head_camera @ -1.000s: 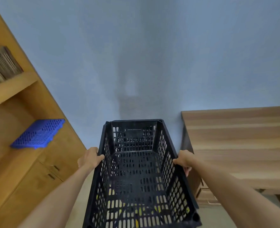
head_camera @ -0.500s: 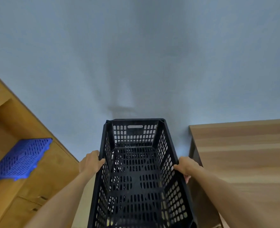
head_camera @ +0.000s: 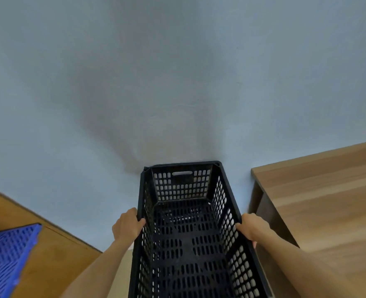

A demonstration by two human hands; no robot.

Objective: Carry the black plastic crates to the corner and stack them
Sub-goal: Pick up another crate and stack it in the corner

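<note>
While both hands grip its long rims, black crate (head_camera: 190,233) between left hand (head_camera: 127,225), right hand (head_camera: 252,229), fingers curled tight.

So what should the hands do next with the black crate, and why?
Probably lower the black crate straight down: left hand and right hand grip its long rims, and its far end already nears the wall.
</note>
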